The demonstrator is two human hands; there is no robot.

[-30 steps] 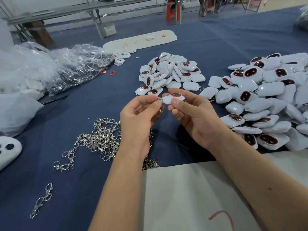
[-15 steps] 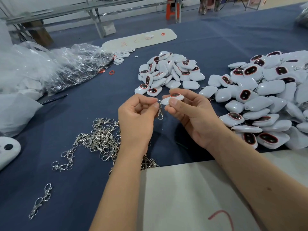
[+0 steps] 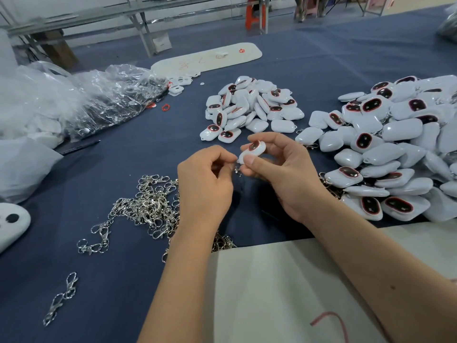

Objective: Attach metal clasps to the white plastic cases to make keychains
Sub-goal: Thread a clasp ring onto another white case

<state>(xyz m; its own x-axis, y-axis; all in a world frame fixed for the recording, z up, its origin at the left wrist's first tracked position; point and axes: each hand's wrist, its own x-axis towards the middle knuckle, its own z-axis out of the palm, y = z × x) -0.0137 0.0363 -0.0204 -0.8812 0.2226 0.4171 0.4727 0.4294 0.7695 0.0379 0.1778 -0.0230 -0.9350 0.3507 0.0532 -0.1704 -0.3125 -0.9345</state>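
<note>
Right hand (image 3: 284, 174): grips case (image 3: 253, 151), now tilted up.
Left hand (image 3: 205, 186): pinches clasp (image 3: 237, 169), closer in.
Meaning: clasp likely nearly hooked.

Both bare forearms reach forward from the lower edge, the left hand (image 3: 205, 184) back-up with its fingers curled in and thumb and forefinger pinched together at its right side, the right hand (image 3: 284, 177) close beside it, palm turned leftward, thumb and curled fingers pinching.
</note>
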